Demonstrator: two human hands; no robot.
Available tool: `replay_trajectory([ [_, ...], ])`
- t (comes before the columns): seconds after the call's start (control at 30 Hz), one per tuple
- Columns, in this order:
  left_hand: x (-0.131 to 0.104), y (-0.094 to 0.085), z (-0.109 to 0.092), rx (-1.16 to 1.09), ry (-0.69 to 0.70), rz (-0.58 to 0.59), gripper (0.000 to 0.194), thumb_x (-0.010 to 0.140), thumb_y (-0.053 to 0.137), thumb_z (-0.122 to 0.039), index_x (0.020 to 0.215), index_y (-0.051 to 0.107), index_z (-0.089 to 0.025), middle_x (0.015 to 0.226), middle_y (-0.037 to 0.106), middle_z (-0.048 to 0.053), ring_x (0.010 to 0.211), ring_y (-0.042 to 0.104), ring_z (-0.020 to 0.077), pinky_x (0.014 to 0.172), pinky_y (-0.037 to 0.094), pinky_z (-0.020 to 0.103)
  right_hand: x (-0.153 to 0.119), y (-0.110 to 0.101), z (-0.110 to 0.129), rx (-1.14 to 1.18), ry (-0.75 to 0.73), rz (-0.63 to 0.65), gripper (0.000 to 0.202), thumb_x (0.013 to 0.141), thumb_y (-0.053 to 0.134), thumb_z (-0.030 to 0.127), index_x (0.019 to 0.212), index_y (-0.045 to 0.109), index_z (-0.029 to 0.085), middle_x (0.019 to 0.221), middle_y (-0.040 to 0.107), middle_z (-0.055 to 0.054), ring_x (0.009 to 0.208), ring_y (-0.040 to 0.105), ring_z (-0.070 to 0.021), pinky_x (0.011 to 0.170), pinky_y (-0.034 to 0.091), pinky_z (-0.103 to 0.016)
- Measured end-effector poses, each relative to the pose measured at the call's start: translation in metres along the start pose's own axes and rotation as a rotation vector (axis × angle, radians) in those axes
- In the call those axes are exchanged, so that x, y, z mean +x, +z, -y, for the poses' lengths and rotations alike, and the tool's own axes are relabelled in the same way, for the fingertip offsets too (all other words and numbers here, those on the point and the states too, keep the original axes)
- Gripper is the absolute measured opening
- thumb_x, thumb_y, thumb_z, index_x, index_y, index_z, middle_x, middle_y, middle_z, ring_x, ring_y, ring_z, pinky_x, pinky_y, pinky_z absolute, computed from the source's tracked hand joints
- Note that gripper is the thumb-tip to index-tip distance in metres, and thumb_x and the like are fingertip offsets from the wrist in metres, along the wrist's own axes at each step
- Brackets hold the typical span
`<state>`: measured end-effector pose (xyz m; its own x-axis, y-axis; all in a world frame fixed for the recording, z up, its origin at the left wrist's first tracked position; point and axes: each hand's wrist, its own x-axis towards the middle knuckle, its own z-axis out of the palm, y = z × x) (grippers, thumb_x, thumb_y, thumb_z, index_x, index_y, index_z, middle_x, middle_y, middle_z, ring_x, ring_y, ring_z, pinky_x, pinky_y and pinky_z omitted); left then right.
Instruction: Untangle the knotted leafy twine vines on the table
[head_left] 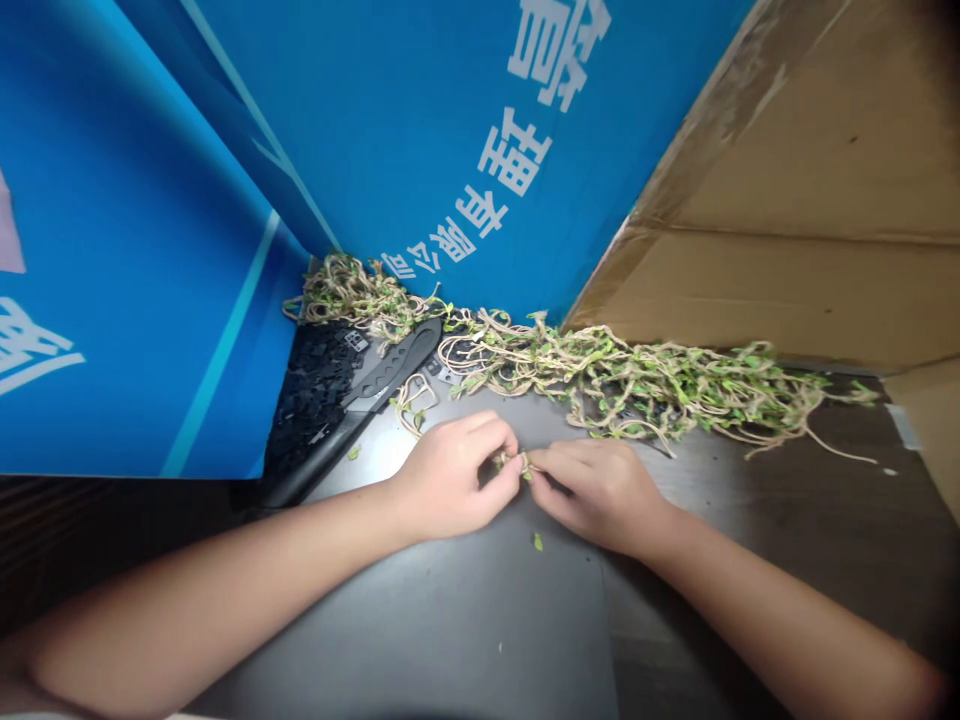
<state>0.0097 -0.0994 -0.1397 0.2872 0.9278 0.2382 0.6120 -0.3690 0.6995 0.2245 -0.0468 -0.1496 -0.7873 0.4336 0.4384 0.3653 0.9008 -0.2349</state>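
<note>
My left hand and my right hand meet fingertip to fingertip above the grey board. Each pinches a short piece of leafy twine, mostly covered by the fingers. A small green leaf lies on the board just below the hands. Beyond them stretches a tangled heap of leafy twine, beige cord with green leaves. One loose loop of twine rests near my left hand.
Blue panels with white characters stand at the back and left. A brown cardboard box is at the right. A black-handled tool lies left beside dark small pieces. Another twine clump sits in the back corner.
</note>
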Motion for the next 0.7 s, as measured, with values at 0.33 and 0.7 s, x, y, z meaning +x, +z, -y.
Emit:
replay_trajectory([
  [0.33, -0.0012, 0.0003, -0.0009, 0.052, -0.027, 0.006, 0.01, 0.093, 0.054, -0.023, 0.086, 0.06, -0.018, 0.08, 0.059, 0.0, 0.073, 0.054, 0.0134, 0.067, 0.04, 0.028, -0.0003, 0.0007, 0.0004, -0.014, 0.018, -0.01, 0.019, 0.098, 0.056, 0.023, 0.086, 0.071, 0.021, 0.059, 0.054, 0.003, 0.053, 0.048, -0.01, 0.056, 0.028, -0.029],
  [0.7, -0.001, -0.0017, -0.0012, 0.072, -0.071, 0.017, 0.012, 0.092, 0.052, -0.022, 0.083, 0.058, -0.018, 0.077, 0.059, 0.0, 0.07, 0.053, 0.0134, 0.066, 0.039, 0.028, -0.0034, 0.0008, 0.0006, 0.08, 0.089, 0.052, 0.011, 0.099, 0.056, 0.027, 0.1, 0.065, 0.02, 0.07, 0.067, 0.002, 0.059, 0.062, -0.0119, 0.059, 0.035, -0.028],
])
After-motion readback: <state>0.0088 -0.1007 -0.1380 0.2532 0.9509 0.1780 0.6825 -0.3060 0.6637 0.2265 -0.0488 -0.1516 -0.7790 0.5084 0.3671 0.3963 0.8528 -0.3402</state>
